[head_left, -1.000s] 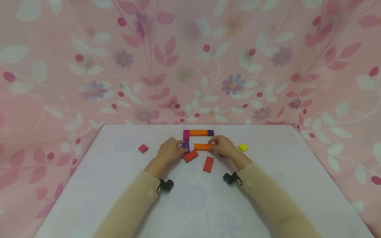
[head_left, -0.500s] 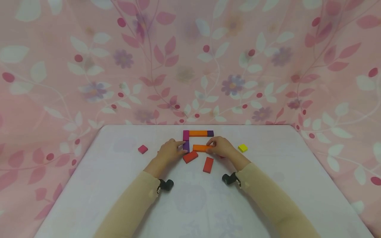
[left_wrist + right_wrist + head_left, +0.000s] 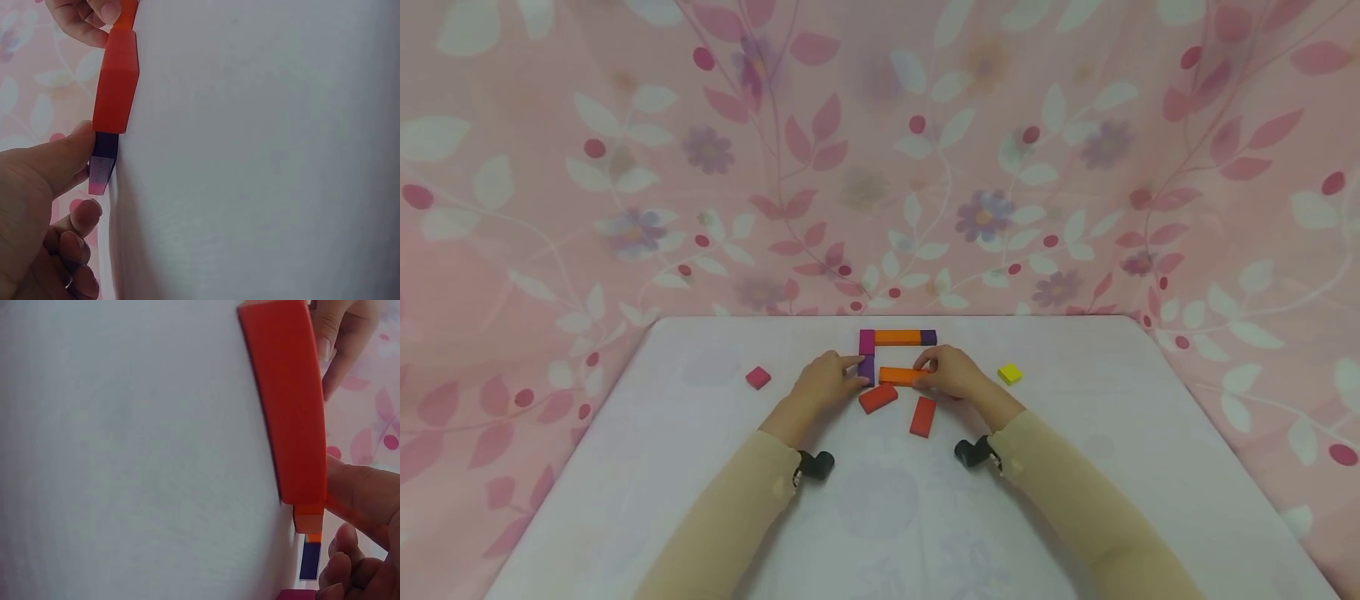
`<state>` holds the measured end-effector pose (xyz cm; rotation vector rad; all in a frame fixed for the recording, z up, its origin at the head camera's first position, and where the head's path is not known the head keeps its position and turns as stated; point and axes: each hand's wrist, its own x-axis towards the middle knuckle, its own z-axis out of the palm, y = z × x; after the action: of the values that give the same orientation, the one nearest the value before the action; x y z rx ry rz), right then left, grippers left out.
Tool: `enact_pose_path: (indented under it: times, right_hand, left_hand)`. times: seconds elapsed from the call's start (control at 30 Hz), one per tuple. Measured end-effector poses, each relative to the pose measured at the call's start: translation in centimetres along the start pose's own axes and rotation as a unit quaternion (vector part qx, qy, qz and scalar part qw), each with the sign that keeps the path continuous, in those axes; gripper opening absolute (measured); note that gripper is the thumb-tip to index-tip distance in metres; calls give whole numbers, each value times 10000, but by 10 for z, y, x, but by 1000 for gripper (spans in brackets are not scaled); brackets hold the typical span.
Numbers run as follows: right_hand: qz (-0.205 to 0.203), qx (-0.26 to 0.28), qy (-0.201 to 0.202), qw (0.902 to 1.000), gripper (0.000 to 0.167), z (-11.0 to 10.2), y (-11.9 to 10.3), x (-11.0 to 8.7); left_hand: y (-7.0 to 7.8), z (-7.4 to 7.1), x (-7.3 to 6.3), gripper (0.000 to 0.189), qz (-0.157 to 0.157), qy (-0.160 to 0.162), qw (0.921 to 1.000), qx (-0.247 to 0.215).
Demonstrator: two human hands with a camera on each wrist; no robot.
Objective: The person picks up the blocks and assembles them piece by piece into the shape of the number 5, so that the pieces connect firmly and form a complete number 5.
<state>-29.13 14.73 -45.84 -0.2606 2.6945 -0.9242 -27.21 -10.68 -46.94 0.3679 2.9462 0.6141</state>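
In the head view my left hand holds a purple block between thumb and fingertips. A magenta block stands end to end with it at the far side. My right hand pinches the right end of a long orange block, whose left end is close beside the purple block's near part. Another orange block runs right from the magenta one, capped by a dark purple block. The left wrist view shows the left thumb at the purple block, behind a red block.
Two red blocks, one tilted and one farther right, lie just in front of the hands. A pinkish-red block lies far left and a yellow block to the right. A floral curtain hangs behind the white table.
My right hand has slid the orange block left, narrowing its gap to the purple block. My left hand has stayed at the purple block. A red piece under the right hand is now hidden.
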Motion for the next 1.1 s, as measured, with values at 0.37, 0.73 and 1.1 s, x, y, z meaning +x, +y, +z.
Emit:
enact_pose_path:
  times: [0.37,0.73,1.1]
  right_hand:
    - [-162,-191,8,9997,29,2,-3,3]
    - [-51,-203,-28,9998,29,3,-2,6]
    - [44,-122,-99,9999,26,1,-5,4]
  left_hand:
    - [1,-1,0,56,-68,-92,9999,-73]
    - [3,-1,-1,56,-252,-172,9994,-187]
    - [3,-1,-2,56,-231,-125,9994,-247]
